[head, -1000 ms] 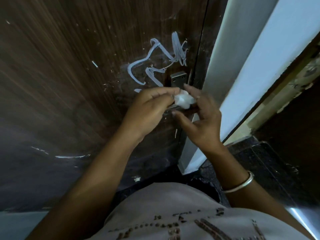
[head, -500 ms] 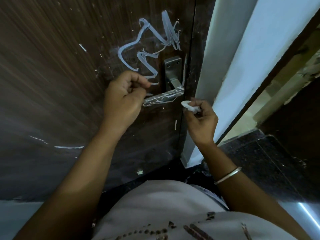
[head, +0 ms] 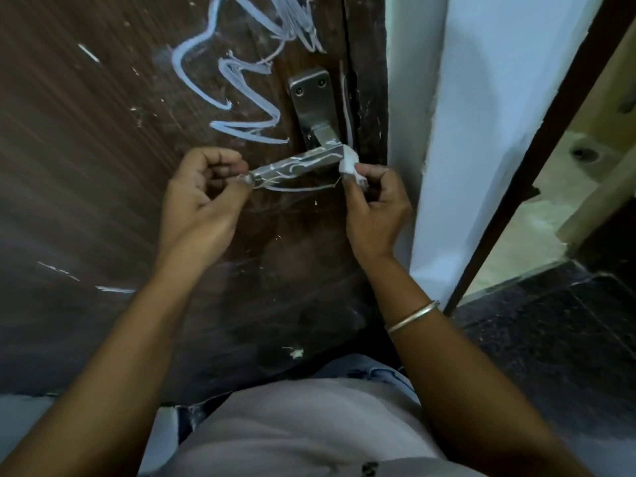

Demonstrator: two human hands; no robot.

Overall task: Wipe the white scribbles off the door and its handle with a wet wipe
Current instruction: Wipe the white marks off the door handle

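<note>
A dark brown wooden door [head: 103, 149] carries thick white scribbles [head: 237, 84] above and left of its metal lever handle [head: 303, 163]. The lever also has white marks, and a thin white line runs on the door just beneath it. My left hand [head: 203, 197] pinches the lever's free left end between thumb and fingers. My right hand [head: 375, 208] holds a small bunched white wet wipe [head: 349, 165], which is pressed against the lever's right end, near the pivot below the handle plate [head: 311, 98].
A white door frame and wall [head: 464, 132] stand right of the door. Beyond them a dark frame edge [head: 516, 187] borders an opening with a pale floor. Black speckled floor tiles [head: 568, 332] lie at lower right. Small white streaks [head: 113, 289] mark the lower door.
My left hand passed the wipe to my right hand and moved onto the lever's left end. My right hand brought the wipe up against the lever's right end. The camera moved closer.
</note>
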